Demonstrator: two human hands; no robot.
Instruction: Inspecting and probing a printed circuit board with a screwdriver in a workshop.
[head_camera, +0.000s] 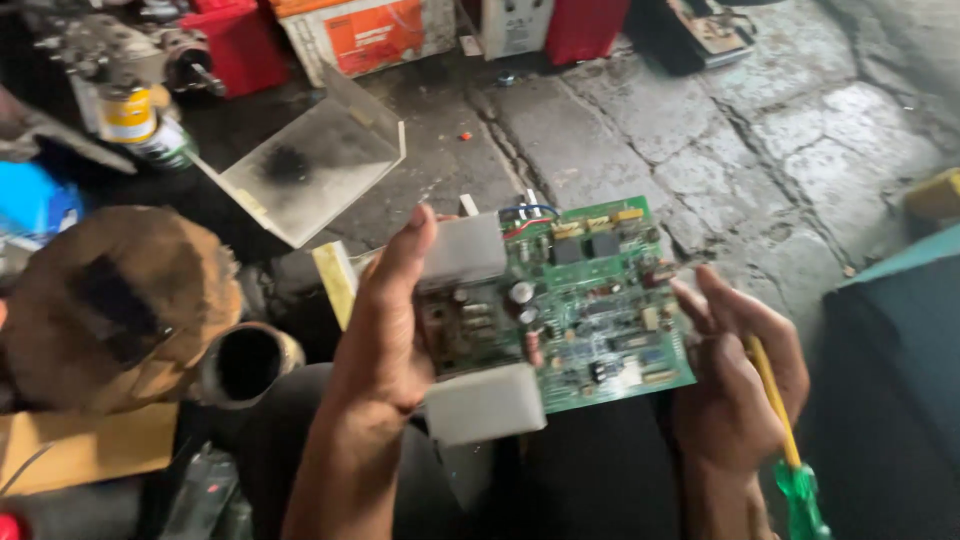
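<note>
Over the lap: green circuit board (585, 305), tilted, above the stone floor (700, 140).
Left hand (385, 320): clasps the board's left edge.
Right hand (740, 375): steadies the right edge, gripping a yellow-shafted screwdriver (785, 440).

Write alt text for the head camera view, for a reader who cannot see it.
Two bare hands hold up a green circuit board with two pale blocks on its left edge; the left hand grips that edge, the right hand steadies the other side while holding a yellow-shafted screwdriver with a green handle. Below lies cracked stone floor.
</note>
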